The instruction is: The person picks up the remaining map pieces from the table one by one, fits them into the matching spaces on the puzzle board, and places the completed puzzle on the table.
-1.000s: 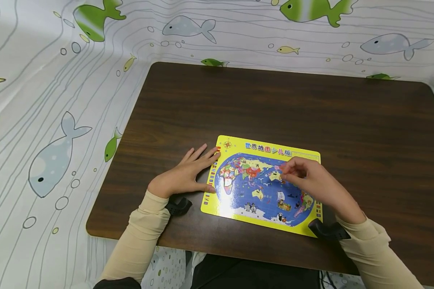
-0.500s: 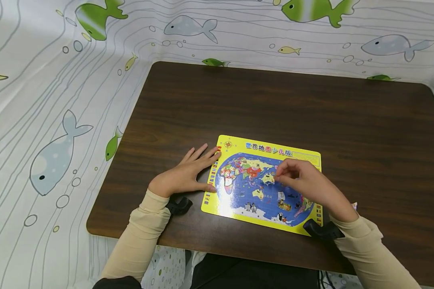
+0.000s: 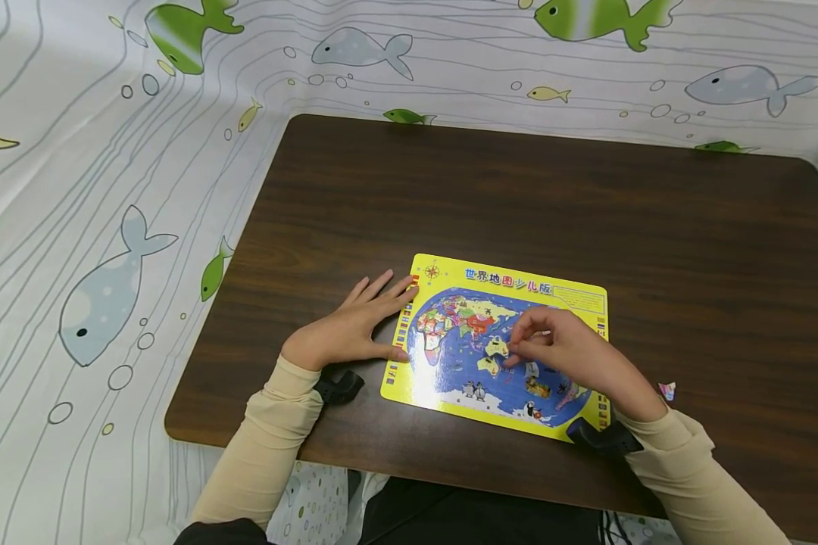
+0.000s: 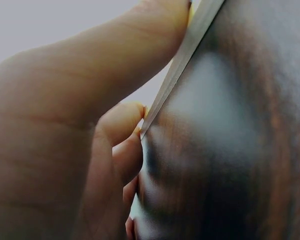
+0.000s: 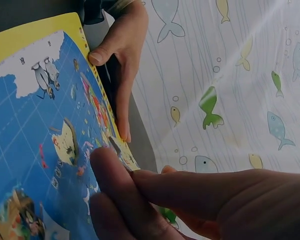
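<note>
A yellow-bordered world map puzzle board (image 3: 443, 405) lies on the brown table. My left hand (image 3: 344, 333) rests at its left edge with spread fingers, and the thumb (image 4: 135, 40) touches the board's edge in the left wrist view. Over the blue middle of the map, my right hand (image 3: 562, 344) pinches a small yellow puzzle piece (image 3: 496, 347) between thumb and fingertips. Just below that piece is a similar yellow Australia shape (image 3: 487, 366) on the board. In the right wrist view my fingers (image 5: 112, 175) hide most of the held piece.
A small pink-and-white piece (image 3: 667, 391) lies on the table (image 3: 518, 197) to the right of the board, near my right forearm. A white fish-patterned cloth (image 3: 450, 91) borders the table behind and on the left.
With the pinched piece, my right hand has moved left and slightly nearer to me across the map. The loose piece by my forearm has come into sight. The left hand has stayed put.
</note>
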Action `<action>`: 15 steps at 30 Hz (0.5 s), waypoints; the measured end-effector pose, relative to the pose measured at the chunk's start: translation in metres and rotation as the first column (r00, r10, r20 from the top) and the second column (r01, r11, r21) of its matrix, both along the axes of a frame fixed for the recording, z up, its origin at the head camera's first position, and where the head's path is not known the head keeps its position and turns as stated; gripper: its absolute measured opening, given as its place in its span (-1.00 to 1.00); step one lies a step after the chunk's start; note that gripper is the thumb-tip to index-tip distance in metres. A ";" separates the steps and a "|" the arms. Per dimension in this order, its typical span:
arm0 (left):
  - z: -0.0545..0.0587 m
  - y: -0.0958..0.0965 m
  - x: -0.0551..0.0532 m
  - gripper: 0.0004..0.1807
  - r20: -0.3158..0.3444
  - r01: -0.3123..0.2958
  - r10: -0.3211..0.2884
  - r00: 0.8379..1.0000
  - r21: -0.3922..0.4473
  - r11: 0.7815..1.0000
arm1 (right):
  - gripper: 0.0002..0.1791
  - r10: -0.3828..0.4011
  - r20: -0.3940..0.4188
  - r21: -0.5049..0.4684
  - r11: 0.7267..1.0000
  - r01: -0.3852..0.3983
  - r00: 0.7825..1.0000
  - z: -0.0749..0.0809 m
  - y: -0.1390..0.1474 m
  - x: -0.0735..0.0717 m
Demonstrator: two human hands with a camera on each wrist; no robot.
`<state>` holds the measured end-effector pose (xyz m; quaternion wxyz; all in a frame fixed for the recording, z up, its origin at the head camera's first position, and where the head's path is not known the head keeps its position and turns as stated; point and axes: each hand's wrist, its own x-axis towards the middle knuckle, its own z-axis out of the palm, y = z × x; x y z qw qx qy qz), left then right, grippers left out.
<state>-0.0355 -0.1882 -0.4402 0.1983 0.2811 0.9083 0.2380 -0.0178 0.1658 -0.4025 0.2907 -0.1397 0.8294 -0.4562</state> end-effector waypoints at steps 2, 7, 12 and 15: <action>0.000 0.000 0.000 0.19 -0.001 0.000 0.000 1.000 -0.003 1.000 | -0.90 0.007 0.010 -0.016 1.000 -0.007 1.000 -0.001 -0.001 0.001; 0.001 0.000 0.000 0.20 0.001 -0.002 0.002 1.000 -0.008 1.000 | -0.90 0.037 0.017 -0.014 0.999 -0.037 0.999 -0.005 -0.002 0.003; 0.000 -0.001 0.000 0.20 0.000 -0.001 0.001 1.000 -0.007 1.000 | -0.91 0.068 0.022 -0.004 0.998 -0.068 0.997 -0.007 -0.004 0.002; 0.000 -0.001 0.000 0.20 0.001 -0.001 0.001 1.000 -0.006 1.000 | -0.92 0.079 0.042 -0.024 0.997 -0.078 0.996 -0.009 -0.004 0.004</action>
